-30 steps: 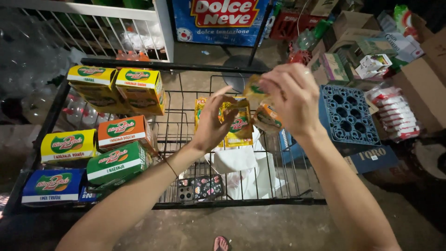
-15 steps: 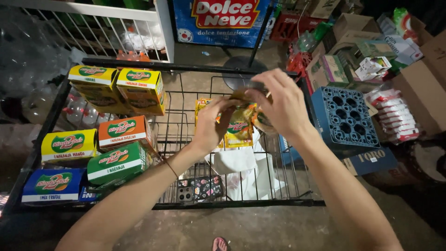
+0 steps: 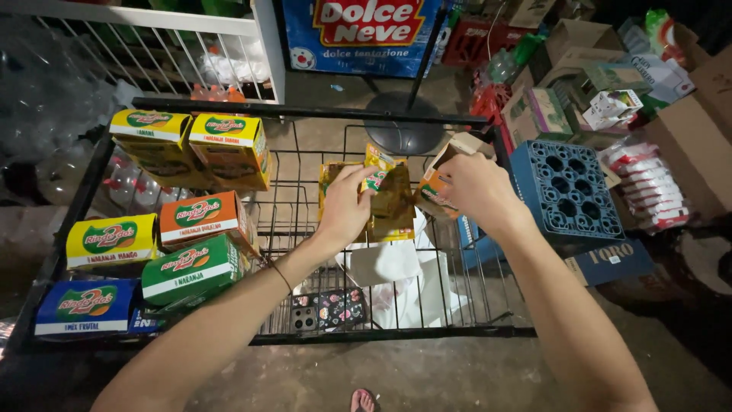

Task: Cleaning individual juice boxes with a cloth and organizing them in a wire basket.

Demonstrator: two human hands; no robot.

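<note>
Above the black wire cart (image 3: 305, 336), our left hand (image 3: 345, 214) pinches yellow foil sachets (image 3: 385, 200); our right hand (image 3: 476, 187) grips an open orange carton (image 3: 436, 183); loading sachets needs careful alignment.

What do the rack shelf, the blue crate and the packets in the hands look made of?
Black wire rack shelf: painted metal, thin welded rods. Blue gridded crate: matte moulded plastic, likely. Yellow-orange sachets held by left hand: glossy foil or plastic film, crinkled. Right hand holds an orange carton, seemingly cardboard.
</note>
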